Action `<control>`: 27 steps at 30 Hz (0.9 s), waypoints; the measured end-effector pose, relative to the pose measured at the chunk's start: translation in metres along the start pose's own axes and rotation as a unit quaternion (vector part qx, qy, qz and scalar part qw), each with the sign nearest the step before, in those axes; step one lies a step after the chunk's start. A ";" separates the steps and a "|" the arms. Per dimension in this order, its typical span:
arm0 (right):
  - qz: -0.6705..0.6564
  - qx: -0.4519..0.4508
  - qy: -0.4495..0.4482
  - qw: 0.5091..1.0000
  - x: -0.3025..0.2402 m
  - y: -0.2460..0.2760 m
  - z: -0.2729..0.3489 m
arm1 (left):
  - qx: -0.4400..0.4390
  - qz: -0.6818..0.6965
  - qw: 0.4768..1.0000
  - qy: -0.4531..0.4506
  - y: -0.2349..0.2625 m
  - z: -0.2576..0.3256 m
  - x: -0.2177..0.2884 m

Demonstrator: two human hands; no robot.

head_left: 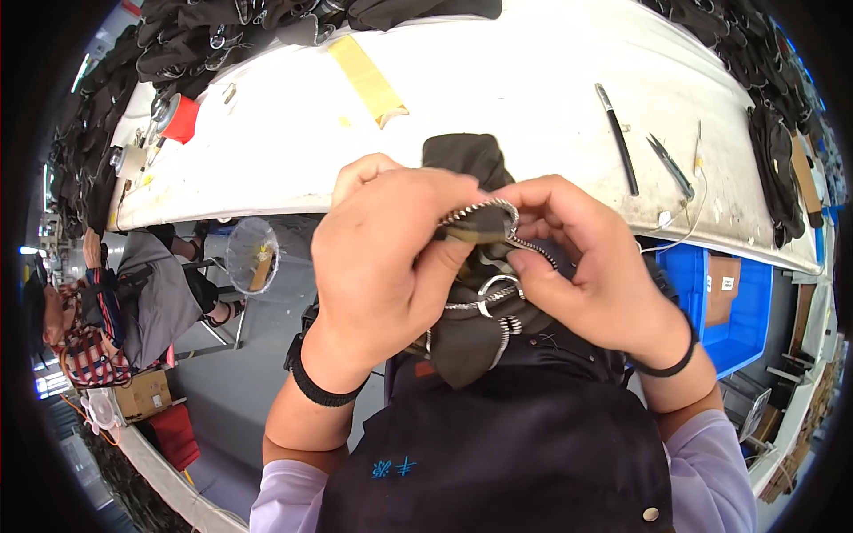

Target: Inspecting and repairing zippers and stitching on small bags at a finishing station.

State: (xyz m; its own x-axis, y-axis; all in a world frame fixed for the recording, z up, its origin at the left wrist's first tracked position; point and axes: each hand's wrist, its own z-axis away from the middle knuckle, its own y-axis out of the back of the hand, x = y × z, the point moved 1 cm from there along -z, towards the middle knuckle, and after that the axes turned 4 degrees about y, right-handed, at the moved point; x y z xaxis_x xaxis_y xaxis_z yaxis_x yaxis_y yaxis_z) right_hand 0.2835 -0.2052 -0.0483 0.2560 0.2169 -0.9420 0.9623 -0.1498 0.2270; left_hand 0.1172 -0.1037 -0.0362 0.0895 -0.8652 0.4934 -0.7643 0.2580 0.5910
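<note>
Head view first: I see the long white counter [498, 98] ahead, and just in front of it, held up in the air, a dark olive fabric pouch with a silver metal zipper [471, 311]. It looks light, soft and floppy, so I judge the stiffer zipper edge the best place to grip. My left hand [382, 266] is pinching the fabric beside the zipper; my right hand [577, 258] is pinching the zipper chain's curved end.
</note>
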 end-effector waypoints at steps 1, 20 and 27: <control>0.012 -0.056 0.011 0.998 -0.004 0.007 -0.004 | -0.001 -0.001 1.000 0.001 0.001 0.002 0.004; -0.083 -0.124 -0.069 0.986 0.011 -0.015 0.005 | 0.118 0.512 0.725 0.446 -0.026 0.050 0.017; -0.017 -0.159 0.001 0.987 0.011 -0.010 0.009 | 0.099 0.683 0.533 0.489 -0.040 0.068 0.011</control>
State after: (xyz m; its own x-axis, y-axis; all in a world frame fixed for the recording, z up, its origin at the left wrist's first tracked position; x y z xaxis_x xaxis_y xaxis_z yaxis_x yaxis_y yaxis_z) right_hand 0.2759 -0.2100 -0.0627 0.2237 0.2189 -0.9498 0.9500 0.1686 0.2627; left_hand 0.1051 -0.1521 -0.0975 -0.4211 0.7353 0.5311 -0.5860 0.2264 -0.7781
